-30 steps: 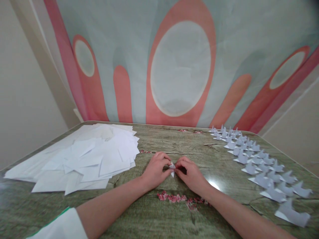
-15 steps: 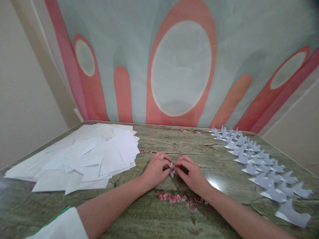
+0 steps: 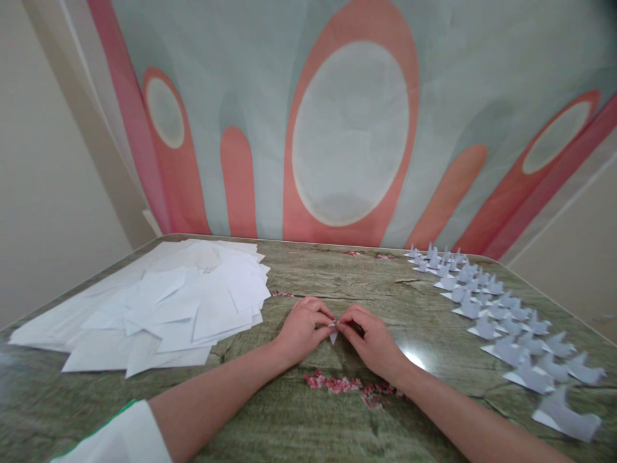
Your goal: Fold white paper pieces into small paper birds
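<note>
A small folded piece of white paper [image 3: 333,335] is pinched between both hands over the middle of the table, with a pointed tip showing below the fingers. My left hand [image 3: 304,329] grips its left side between thumb and fingers. From the right, my right hand [image 3: 369,335] holds it the same way, fingertips almost meeting those of the left. Most of the folded paper is hidden behind the fingers.
A wide heap of white paper sheets [image 3: 178,302] covers the table's left side. Rows of folded white paper birds [image 3: 506,350] stand along the right. The wood-patterned table [image 3: 308,270] ends at a wall with a coral-and-grey covering [image 3: 270,128].
The fingertips of both hands have shifted slightly and closed in over the folded paper, so less of it shows. The heap and the paper birds have not moved.
</note>
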Tool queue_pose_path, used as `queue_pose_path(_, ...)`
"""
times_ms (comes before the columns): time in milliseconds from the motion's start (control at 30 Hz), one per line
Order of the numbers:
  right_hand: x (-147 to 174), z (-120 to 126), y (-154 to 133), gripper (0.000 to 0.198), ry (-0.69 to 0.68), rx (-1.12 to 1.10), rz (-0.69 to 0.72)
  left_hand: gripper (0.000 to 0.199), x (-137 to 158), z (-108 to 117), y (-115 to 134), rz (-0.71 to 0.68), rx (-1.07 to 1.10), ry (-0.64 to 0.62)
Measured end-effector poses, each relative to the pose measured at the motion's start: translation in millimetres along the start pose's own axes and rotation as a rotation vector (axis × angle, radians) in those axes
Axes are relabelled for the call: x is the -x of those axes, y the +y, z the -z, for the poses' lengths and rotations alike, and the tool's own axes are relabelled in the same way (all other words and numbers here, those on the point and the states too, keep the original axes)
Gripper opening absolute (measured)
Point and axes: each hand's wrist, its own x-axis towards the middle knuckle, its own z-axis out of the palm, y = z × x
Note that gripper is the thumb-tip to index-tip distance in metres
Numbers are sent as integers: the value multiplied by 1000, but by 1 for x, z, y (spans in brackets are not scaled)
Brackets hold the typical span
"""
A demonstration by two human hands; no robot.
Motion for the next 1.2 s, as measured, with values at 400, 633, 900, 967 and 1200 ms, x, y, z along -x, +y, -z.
queue_pose_path(400, -1, 1, 3, 12, 3, -22, -51, 14, -1, 2, 1, 29, 76, 10)
queue_pose_path(633, -1, 2, 4, 12, -2, -32, -38, 16, -1, 2, 3, 32, 68, 19)
queue_pose_path(900, 0, 2, 1, 12, 1, -46, -51, 17, 0, 3, 9, 26, 22, 33)
queue_pose_path(967, 0, 3, 0, 11, -1, -52, -54, 17, 0, 4, 10, 25, 20, 37)
queue_pose_path(1200, -2, 3, 1, 11, -2, -58, -63, 14, 0, 6, 13, 38, 44, 68)
